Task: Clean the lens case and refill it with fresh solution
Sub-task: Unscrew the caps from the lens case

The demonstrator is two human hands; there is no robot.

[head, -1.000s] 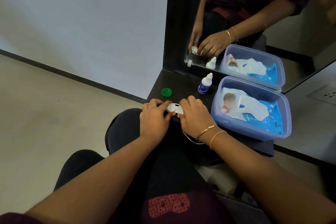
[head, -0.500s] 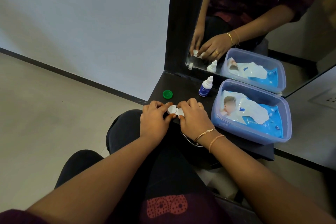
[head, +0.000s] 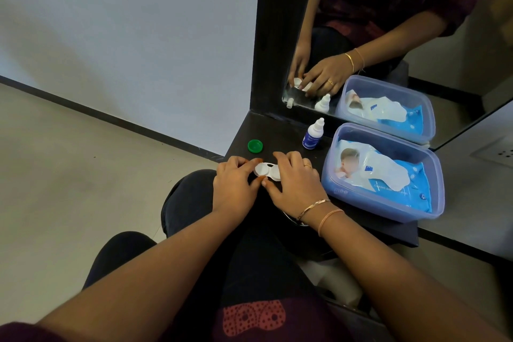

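While your knees sit under the dark shelf (head: 280, 130), your left hand (head: 236, 189) and right hand (head: 294, 186) close together on the white lens case (head: 267, 171), fingers gripping it from both sides at the shelf's near edge. Beyond it lies a green cap (head: 255, 145), apart; the solution bottle (head: 312, 135) stands upright beside the blue tub (head: 388, 208) of wipes, before the mirror (head: 388, 22).

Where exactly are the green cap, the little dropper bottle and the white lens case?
green cap (head: 255, 145), head view, middle of its top.
dropper bottle (head: 311, 139), head view, on the blue label.
lens case (head: 267, 169), head view, on the bridge between its two cups.
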